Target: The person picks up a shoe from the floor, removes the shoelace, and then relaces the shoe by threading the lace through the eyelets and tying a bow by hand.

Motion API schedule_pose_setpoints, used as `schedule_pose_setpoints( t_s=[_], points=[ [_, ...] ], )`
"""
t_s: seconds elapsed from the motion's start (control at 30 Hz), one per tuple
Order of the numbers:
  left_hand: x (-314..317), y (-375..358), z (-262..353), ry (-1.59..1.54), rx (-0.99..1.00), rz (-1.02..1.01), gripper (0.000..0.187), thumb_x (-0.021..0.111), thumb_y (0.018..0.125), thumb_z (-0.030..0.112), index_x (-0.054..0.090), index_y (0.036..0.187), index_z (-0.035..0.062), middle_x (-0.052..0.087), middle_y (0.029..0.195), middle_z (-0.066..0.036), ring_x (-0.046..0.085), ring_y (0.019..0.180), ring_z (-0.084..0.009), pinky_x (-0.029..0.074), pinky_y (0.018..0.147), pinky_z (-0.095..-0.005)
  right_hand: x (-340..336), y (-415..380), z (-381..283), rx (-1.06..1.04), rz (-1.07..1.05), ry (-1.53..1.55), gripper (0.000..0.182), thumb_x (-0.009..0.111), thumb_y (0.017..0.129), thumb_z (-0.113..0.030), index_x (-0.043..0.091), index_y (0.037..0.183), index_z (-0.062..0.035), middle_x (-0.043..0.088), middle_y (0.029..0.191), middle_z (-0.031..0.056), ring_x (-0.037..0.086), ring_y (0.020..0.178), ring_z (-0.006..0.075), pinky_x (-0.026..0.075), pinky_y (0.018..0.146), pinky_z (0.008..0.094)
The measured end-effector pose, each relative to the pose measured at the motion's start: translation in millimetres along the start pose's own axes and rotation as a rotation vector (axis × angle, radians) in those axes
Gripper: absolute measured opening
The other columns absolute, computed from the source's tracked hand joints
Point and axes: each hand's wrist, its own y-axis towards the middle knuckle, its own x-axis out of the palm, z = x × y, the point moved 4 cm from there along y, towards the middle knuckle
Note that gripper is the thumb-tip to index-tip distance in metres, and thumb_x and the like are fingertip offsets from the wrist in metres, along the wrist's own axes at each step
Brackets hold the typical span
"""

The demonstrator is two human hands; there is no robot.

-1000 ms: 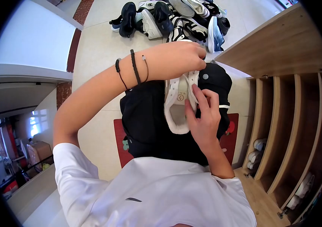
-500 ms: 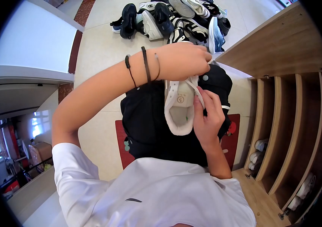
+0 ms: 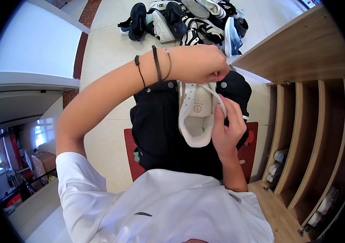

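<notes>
A white sneaker (image 3: 196, 139) rests on my lap over black trousers, its opening towards me. Eyelets show along its left side, and a small green mark is visible inside. My right hand (image 3: 230, 126) grips the sneaker's right side, with thumb and fingers pinched on a white strip there that could be the eyelet edge or a lace. Over the toe end, my left hand (image 3: 209, 65) is closed with its fingertips pressed together. What it pinches is hidden behind the hand. Dark bracelets (image 3: 156, 67) circle the left wrist.
Several shoes lie piled on the tiled floor ahead, including a dark sneaker (image 3: 138, 20) and a light blue one (image 3: 232, 38). A wooden shoe cabinet (image 3: 298, 133) stands open at right, holding white shoes (image 3: 275, 168). A red mat (image 3: 131, 152) lies below me.
My left hand has turned slightly and shows its pinched fingertips more. The right hand and sneaker have shifted a little right and towards me, and the white strip stands further out from the sneaker.
</notes>
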Motion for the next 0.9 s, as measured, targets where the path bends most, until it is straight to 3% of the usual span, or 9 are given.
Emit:
schedule_pose_setpoints(
  t_s=[0.33,0.43,0.63,0.9],
  points=[
    [-5,-14,-4,0.001,0.025,0.010,0.011,0.069,0.085,0.012,0.069,0.093,0.0041,0.059,0.096,-0.008,0.059,0.101,-0.0273,0.051,0.084,-0.0385,-1,4,4,0.021,0.005,0.000,0.019,0.066,0.089,0.005,0.068,0.107,0.0083,0.070,0.098,0.0193,0.069,0.084,0.0253,0.055,0.075,0.0320],
    [-4,-24,-3,0.030,0.099,0.112,0.014,0.072,0.081,0.012,0.070,0.094,0.0062,0.059,0.098,-0.006,0.058,0.103,-0.0261,0.049,0.086,-0.0388,-1,5,4,0.033,-0.002,0.010,0.019,0.065,0.089,0.005,0.068,0.108,0.0087,0.069,0.098,0.0196,0.069,0.084,0.0256,0.055,0.076,0.0321],
    [-1,-29,7,0.247,0.069,0.125,0.019,0.079,0.076,0.018,0.070,0.092,0.0126,0.059,0.100,-0.002,0.056,0.106,-0.0210,0.043,0.092,-0.0390,1,5,5,0.036,-0.021,0.026,0.019,0.065,0.089,0.006,0.068,0.108,0.0090,0.069,0.099,0.0202,0.069,0.086,0.0274,0.055,0.077,0.0331],
    [16,-31,16,0.476,-0.028,0.356,0.027,0.082,0.071,0.020,0.067,0.092,0.0152,0.059,0.101,0.000,0.055,0.108,-0.0231,0.042,0.096,-0.0457,3,3,5,0.044,-0.028,0.023,0.021,0.065,0.089,0.006,0.067,0.110,0.0085,0.069,0.101,0.0204,0.069,0.088,0.0279,0.054,0.079,0.0336]
  ],
)
